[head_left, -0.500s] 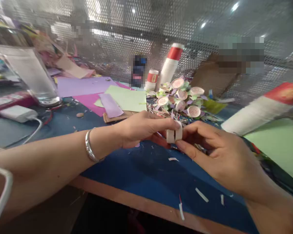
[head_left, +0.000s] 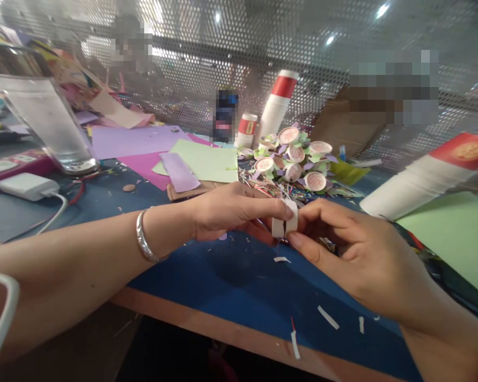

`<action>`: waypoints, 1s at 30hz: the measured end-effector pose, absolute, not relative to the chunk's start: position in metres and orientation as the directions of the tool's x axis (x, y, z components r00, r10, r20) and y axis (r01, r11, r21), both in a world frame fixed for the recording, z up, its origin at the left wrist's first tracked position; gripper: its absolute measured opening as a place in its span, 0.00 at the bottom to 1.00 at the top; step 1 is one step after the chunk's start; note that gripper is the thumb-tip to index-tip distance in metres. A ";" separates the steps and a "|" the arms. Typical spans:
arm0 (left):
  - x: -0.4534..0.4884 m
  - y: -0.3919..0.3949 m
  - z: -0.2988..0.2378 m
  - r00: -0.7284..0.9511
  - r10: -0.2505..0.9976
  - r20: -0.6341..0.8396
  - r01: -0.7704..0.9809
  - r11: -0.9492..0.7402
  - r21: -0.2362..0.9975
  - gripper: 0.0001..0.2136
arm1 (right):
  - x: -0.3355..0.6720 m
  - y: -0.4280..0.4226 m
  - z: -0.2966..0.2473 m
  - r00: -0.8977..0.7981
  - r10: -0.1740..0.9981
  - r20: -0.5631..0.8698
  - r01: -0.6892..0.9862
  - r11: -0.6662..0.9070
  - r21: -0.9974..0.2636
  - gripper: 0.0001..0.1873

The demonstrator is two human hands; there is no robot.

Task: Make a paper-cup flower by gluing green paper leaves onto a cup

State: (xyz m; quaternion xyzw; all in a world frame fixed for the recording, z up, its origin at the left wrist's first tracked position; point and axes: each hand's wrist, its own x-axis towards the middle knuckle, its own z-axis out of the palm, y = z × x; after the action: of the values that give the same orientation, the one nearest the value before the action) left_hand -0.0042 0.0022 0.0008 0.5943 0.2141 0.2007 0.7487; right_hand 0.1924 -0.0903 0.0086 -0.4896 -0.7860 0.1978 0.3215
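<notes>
Low over the blue tabletop (head_left: 223, 270), both hands meet at a small white paper ring (head_left: 291, 220) with a dark gap across it. My left hand (head_left: 235, 212) comes in from the left, its fingers closed on the ring's left part and the index finger lying along its top. Thumb and fingertips of my right hand (head_left: 350, 246) pinch the ring from the right. Its far side is hidden behind the fingers. Just beyond the hands lies a pile of small round paper cups (head_left: 292, 172) with pink insides and green and purple paper bits.
Stacks of red-and-white paper cups (head_left: 276, 106) stand at the back; another stack (head_left: 422, 178) leans at right. Purple paper (head_left: 131, 140) and pale green paper (head_left: 207, 159) lie at left. A glass of water (head_left: 59, 122) stands beside a white charger (head_left: 27, 185). A perforated metal screen (head_left: 183, 69) rises behind.
Both hands keep hold of the paper ring in nearly the same place. The view has shifted only slightly.
</notes>
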 end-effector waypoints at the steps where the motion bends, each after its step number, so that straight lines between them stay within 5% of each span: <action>1: -0.004 0.002 0.001 0.829 0.553 -0.083 -0.046 0.215 0.976 0.09 | 0.193 -0.090 0.008 -0.321 0.895 0.311 0.634 0.447 -0.631 0.04; 9: -0.006 0.002 0.002 0.812 0.572 -0.121 -0.035 0.254 0.967 0.10 | 0.193 -0.088 0.006 -0.322 0.886 0.334 0.633 0.464 -0.620 0.04; 16: -0.003 -0.001 0.005 0.778 0.616 -0.123 -0.008 0.205 0.979 0.08 | 0.196 -0.086 0.005 -0.378 0.843 0.382 0.714 0.528 -0.459 0.04; 19: -0.002 -0.002 0.004 0.756 0.649 -0.079 -0.014 0.137 0.990 0.09 | 0.197 -0.086 0.006 -0.422 0.813 0.401 0.729 0.567 -0.382 0.05; 23: -0.005 0.000 0.001 0.715 0.699 0.012 0.049 -0.067 0.997 0.26 | 0.198 -0.086 0.007 -0.401 0.823 0.403 0.749 0.548 -0.373 0.05; 30: -0.008 0.000 -0.003 0.729 0.669 0.147 0.153 -0.368 0.917 0.31 | 0.201 -0.084 0.009 -0.112 0.842 0.527 0.765 0.412 -0.495 0.02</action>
State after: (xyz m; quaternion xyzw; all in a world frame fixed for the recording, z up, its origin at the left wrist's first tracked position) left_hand -0.0080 -0.0003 -0.0028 0.7853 0.2615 0.2593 0.4977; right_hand 0.2007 -0.0843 0.0086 -0.5402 -0.7440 0.0493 0.3901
